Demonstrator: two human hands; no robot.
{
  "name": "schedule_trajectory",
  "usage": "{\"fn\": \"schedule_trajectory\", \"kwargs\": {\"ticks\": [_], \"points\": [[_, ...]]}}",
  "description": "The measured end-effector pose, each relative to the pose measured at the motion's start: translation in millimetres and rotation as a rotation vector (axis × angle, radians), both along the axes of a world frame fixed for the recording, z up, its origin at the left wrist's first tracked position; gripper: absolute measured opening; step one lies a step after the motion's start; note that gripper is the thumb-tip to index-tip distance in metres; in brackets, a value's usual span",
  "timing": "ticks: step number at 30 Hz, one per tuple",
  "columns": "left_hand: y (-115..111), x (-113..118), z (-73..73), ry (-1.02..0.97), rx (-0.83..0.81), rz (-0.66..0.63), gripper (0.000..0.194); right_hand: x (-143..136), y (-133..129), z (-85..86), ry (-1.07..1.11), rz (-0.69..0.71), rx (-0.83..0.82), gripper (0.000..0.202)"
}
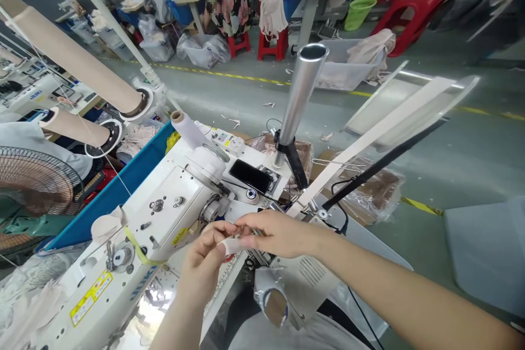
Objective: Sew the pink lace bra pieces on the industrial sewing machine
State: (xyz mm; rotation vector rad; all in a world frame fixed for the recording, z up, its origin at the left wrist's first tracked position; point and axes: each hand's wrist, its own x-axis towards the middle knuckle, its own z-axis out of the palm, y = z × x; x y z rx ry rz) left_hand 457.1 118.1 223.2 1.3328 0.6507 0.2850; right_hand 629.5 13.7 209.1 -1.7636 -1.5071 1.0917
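Observation:
A small piece of pale fabric strip point(232, 246) is stretched between both hands, beside the white sewing machine point(164, 191). My left hand point(207, 257) pinches its left end between thumb and fingers. At the other end, the fingertips of my right hand point(266, 232) are closed on the same strip, and the two hands nearly touch. A long pale band point(348, 150) runs down from a clear holder at the upper right to the metal guides behind my right wrist.
Behind my hands lie a black phone point(250, 176) and an upright metal tube point(301, 98). Thread cones point(82, 60) and a fan point(36, 191) stand left. A plastic-wrapped roll point(274, 303) is below my hands. Boxes point(369, 191) sit beyond the machine.

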Motion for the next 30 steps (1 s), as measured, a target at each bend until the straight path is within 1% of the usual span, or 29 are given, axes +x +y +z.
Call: {"fn": "schedule_trajectory", "kwargs": {"ticks": [3, 4, 5, 7, 9, 11, 13, 14, 17, 20, 25, 30], "points": [[2.6, 0.7, -6.9, 0.058, 0.209, -0.074, 0.024, -2.9, 0.8, 1.9, 0.046, -0.006, -0.059, 0.014], [2.1, -0.1, -12.3, 0.088, 0.232, -0.083, 0.024, -3.0, -0.6, 0.1, 0.035, -0.003, -0.081, 0.011], [1.1, -1.5, -19.5, 0.131, 0.209, -0.080, 0.023, -2.9, -2.6, -2.6, 0.012, 0.003, -0.104, 0.010], [-2.0, -5.7, -39.2, 0.228, 0.077, -0.029, 0.024, -2.5, -6.7, -8.6, -0.063, 0.009, -0.162, 0.012], [-6.0, -10.6, -62.8, 0.319, -0.073, 0.058, 0.025, -3.0, -9.9, -14.2, -0.154, 0.017, -0.231, 0.015], [-10.9, -14.5, -85.0, 0.370, -0.184, 0.113, 0.023, -4.3, -11.5, -17.8, -0.221, 0.046, -0.294, 0.017], [-16.6, -16.1, -101.3, 0.383, -0.276, 0.121, 0.016, -6.0, -11.8, -18.9, -0.265, 0.075, -0.339, 0.019], [-19.6, -16.1, -106.5, 0.382, -0.323, 0.117, 0.012, -6.8, -11.6, -18.6, -0.284, 0.083, -0.357, 0.019], [-27.3, -13.9, -112.8, 0.359, -0.428, 0.099, 0.003, -9.3, -10.4, -16.1, -0.341, 0.094, -0.416, 0.020], [-30.6, -11.8, -112.2, 0.331, -0.482, 0.087, 0.004, -12.0, -8.9, -14.4, -0.393, 0.105, -0.458, 0.020], [-28.5, -12.0, -111.8, 0.298, -0.528, 0.060, 0.005, -13.7, -6.7, -15.9, -0.433, 0.130, -0.483, 0.020], [-27.8, -13.2, -113.9, 0.284, -0.535, 0.056, 0.004, -12.4, -5.7, -16.6, -0.465, 0.123, -0.490, 0.019]]}}
